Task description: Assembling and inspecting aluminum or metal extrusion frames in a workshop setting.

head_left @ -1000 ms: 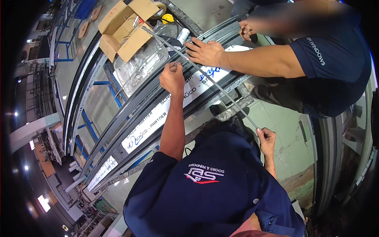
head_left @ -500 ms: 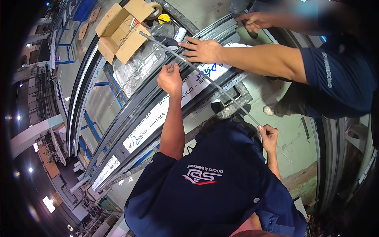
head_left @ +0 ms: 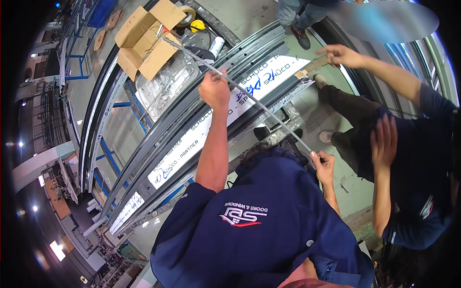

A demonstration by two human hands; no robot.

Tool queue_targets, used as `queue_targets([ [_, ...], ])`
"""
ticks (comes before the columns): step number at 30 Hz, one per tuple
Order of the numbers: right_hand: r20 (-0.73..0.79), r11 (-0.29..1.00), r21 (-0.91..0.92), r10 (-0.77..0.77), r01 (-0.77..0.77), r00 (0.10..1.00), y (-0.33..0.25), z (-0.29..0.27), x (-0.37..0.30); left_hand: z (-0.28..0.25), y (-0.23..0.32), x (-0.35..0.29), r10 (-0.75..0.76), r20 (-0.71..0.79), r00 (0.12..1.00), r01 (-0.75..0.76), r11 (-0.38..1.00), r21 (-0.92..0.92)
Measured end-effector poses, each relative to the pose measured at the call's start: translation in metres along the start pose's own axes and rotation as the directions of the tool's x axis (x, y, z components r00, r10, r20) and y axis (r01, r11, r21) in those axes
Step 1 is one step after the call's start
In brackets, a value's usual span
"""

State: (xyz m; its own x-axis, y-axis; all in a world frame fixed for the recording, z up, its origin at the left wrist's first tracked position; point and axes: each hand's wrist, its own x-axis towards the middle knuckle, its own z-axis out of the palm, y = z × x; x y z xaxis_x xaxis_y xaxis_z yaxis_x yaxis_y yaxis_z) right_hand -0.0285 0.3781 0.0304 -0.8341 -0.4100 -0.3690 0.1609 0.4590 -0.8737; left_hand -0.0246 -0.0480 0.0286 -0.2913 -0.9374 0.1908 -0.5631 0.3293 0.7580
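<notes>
A long thin grey metal rod (head_left: 261,108) runs diagonally from the cardboard box at the top left down to the lower right. My left hand (head_left: 214,89) is closed around it near its middle, above the dark aluminium frame profile (head_left: 158,139) with white protective tape. My right hand (head_left: 322,163) grips the same rod close to its lower end, beside my navy shirt. The rod's far tip lies over the box.
An open cardboard box (head_left: 144,38), clear plastic bags (head_left: 165,84), a yellow tape roll (head_left: 196,24) and a white tube (head_left: 216,46) sit at the top. At the right a co-worker's hand (head_left: 342,55) holds a wooden-handled tool (head_left: 312,65); their other hand (head_left: 384,140) hangs free.
The co-worker's hands have lifted off the frame profile and drawn back to the right. My two hands stay on the rod, nearly where they were.
</notes>
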Motion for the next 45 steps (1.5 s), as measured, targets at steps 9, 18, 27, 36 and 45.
queue_targets([
  [9,-0.049,0.996,0.021,-0.088,0.089,0.995,-0.028,-0.003,0.012,0.023,0.011,0.000,0.079,0.043,0.996,-0.082,0.993,0.087],
  [18,0.201,0.955,0.144,-0.284,0.259,0.938,-0.086,-0.010,0.084,0.036,0.013,0.005,0.029,-0.016,0.999,-0.026,0.985,0.168],
  [27,0.707,0.930,0.313,-0.363,0.192,0.607,-0.137,-0.010,0.184,0.040,0.035,-0.003,-0.074,-0.086,0.994,0.092,0.968,0.233],
  [36,0.742,0.837,0.373,-0.528,0.400,0.413,-0.171,-0.060,0.220,0.047,0.057,-0.011,-0.123,-0.195,0.973,0.175,0.945,0.275],
  [45,0.692,0.791,0.234,-0.544,0.566,0.474,-0.166,-0.129,0.275,0.015,0.085,-0.076,-0.180,-0.432,0.884,0.001,0.924,-0.381],
])
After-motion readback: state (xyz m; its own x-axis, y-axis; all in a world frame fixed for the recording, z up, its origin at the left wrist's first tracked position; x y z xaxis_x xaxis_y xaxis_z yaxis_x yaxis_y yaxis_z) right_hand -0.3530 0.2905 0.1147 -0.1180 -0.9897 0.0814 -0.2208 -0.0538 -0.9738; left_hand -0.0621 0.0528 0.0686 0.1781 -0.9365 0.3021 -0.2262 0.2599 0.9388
